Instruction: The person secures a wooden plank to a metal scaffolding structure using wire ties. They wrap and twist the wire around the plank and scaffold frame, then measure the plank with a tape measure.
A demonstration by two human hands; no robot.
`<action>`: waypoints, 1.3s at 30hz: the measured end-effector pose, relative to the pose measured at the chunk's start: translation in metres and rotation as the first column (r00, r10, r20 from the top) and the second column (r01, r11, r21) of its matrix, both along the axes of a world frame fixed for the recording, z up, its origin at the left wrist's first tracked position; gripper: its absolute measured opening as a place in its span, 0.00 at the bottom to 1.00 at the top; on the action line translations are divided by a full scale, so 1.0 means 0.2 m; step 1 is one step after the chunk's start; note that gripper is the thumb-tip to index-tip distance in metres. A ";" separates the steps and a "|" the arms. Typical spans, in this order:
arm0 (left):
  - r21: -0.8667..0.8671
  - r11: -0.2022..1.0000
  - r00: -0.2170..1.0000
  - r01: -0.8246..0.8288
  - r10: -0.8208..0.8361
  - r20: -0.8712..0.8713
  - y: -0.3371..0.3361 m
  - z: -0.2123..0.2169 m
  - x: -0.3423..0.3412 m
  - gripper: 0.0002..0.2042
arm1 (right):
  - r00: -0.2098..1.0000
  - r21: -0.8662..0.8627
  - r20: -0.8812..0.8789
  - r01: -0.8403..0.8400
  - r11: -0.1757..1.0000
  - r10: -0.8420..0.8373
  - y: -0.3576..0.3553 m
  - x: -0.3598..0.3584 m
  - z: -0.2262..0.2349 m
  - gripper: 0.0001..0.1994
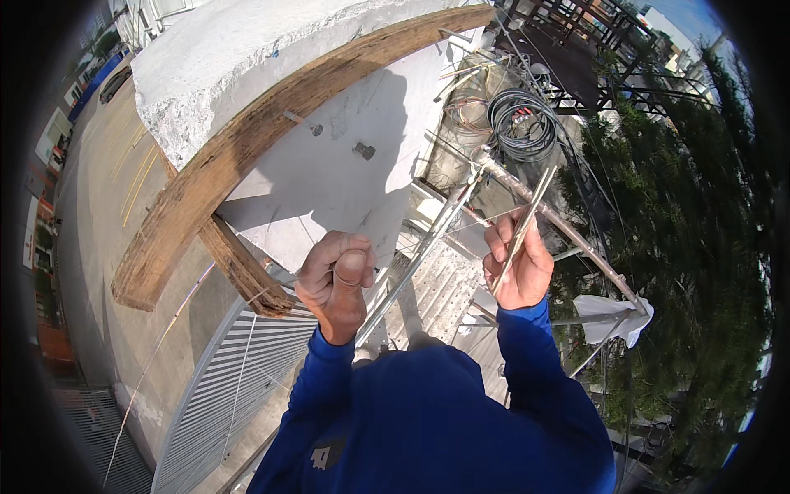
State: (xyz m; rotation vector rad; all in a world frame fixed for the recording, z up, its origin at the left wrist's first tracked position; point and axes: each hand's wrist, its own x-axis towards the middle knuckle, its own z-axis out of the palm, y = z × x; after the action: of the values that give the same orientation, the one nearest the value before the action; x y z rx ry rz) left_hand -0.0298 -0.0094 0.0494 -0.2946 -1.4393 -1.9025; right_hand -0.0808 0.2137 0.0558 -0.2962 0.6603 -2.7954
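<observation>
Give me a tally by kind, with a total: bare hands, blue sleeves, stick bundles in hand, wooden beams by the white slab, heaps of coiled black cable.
Bare hands (left hand, right hand): 2
Blue sleeves (left sleeve, right sleeve): 2
Bundle of thin sticks: 1
Wooden beams (long beam, short beam): 2
Heap of coiled black cable: 1
Total: 8

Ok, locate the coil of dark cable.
In the head view, the coil of dark cable sits right of centre in the upper part, beyond the right hand and beside the upper end of the brownish pole.
</observation>
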 end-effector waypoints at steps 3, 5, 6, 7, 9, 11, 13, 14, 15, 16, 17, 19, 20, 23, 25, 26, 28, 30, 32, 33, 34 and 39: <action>-0.024 0.997 0.995 0.080 -0.081 -0.064 0.07 0.00 0.11 0.10 | 0.968 0.204 0.091 0.211 0.956 -0.233 -0.21 -0.19 0.02 0.11; -0.020 0.997 0.996 0.080 -0.080 -0.038 0.07 -0.01 0.12 0.08 | 0.986 0.177 0.105 0.112 0.978 -0.132 -0.28 -0.23 0.06 0.12; -0.020 0.997 0.997 0.071 -0.072 -0.035 0.06 -0.03 0.11 0.08 | 0.988 0.103 0.147 0.036 0.994 -0.051 -0.29 -0.25 0.06 0.11; -0.019 0.998 0.998 0.062 -0.063 -0.031 0.05 -0.04 0.11 0.08 | 0.983 0.027 0.183 -0.039 0.999 0.034 -0.32 -0.27 0.07 0.11; -0.045 0.997 0.997 0.068 -0.070 -0.026 0.04 -0.02 0.13 0.09 | 0.973 0.043 0.230 -0.003 0.999 -0.007 -0.40 -0.29 0.09 0.11; -0.049 0.995 0.996 0.084 -0.084 -0.001 0.06 -0.01 0.14 0.12 | 0.965 0.079 0.250 0.063 0.995 -0.080 -0.47 -0.29 0.10 0.12; -0.024 0.995 0.995 0.096 -0.097 -0.026 0.09 0.00 0.14 0.12 | 0.953 0.117 0.239 0.160 0.980 -0.184 -0.54 -0.28 0.10 0.12; -0.017 0.995 0.994 0.100 -0.100 -0.032 0.10 0.01 0.13 0.12 | 0.944 0.127 0.112 0.296 0.947 -0.311 -0.57 -0.29 0.02 0.13; -0.009 0.994 0.994 0.107 -0.107 -0.031 0.10 0.01 0.14 0.12 | 0.899 0.314 -0.082 0.433 0.845 -0.431 -0.58 -0.28 -0.04 0.12; -0.027 0.990 0.990 0.136 -0.137 -0.037 0.10 0.02 0.13 0.11 | 0.820 0.458 -0.292 0.571 0.681 -0.492 -0.58 -0.26 -0.11 0.11; -0.100 0.986 0.989 0.131 -0.137 -0.056 0.09 0.05 0.11 0.10 | 0.715 0.539 -0.501 0.698 0.471 -0.487 -0.58 -0.24 -0.17 0.09; -0.246 0.966 0.991 0.083 -0.106 -0.082 0.04 0.10 0.08 0.09 | 0.700 0.626 -0.693 0.703 0.338 -0.170 -0.49 -0.19 -0.27 0.08; -0.208 0.974 0.995 0.086 -0.093 -0.027 0.03 0.11 0.05 0.11 | 0.718 0.661 -0.694 0.665 0.349 -0.054 -0.41 -0.14 -0.30 0.08; -0.133 0.991 0.997 0.020 -0.011 0.071 -0.01 0.12 -0.07 0.13 | 0.795 0.773 -0.580 0.467 0.429 0.179 -0.19 0.02 -0.38 0.08; -0.223 0.971 0.994 -0.090 0.102 0.046 -0.03 0.14 -0.08 0.14 | 0.921 0.775 -0.355 0.194 0.602 0.159 -0.12 0.15 -0.32 0.09; -0.264 0.955 0.989 -0.134 0.147 0.030 -0.03 0.13 -0.08 0.15 | 0.934 0.752 -0.324 0.156 0.640 0.154 -0.12 0.19 -0.26 0.10; -0.332 0.913 0.970 -0.238 0.242 -0.029 -0.05 0.13 -0.10 0.15 | 0.933 0.685 -0.337 0.149 0.713 0.129 -0.11 0.23 -0.22 0.09; -0.372 0.861 0.938 -0.346 0.325 -0.119 -0.08 0.12 -0.12 0.14 | 0.937 0.538 -0.328 0.079 0.839 0.122 -0.12 0.27 -0.14 0.09; -0.432 0.866 0.965 -0.252 0.260 -0.042 -0.11 0.11 -0.08 0.13 | 0.933 0.291 -0.328 -0.051 0.955 0.149 -0.12 0.25 -0.05 0.12; -0.459 0.864 0.973 -0.204 0.230 0.001 -0.10 0.10 -0.06 0.13 | 0.923 0.176 -0.348 -0.107 0.979 0.164 -0.11 0.22 0.01 0.13; -0.454 0.879 0.978 -0.146 0.197 0.067 -0.09 0.11 -0.02 0.13 | 0.940 -0.017 -0.302 -0.169 0.985 0.156 -0.11 0.19 0.10 0.13; -0.221 0.975 0.994 0.035 -0.012 0.108 0.00 0.05 0.13 0.13 | 0.998 -0.290 -0.055 -0.054 0.956 0.039 -0.19 -0.06 0.28 0.14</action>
State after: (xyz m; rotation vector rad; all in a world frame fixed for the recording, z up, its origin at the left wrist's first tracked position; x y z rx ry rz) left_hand -0.0036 -0.0100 0.0587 -0.3211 -1.7314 -1.8001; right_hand -0.0932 0.1750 0.1113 -0.4309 0.2436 -2.8433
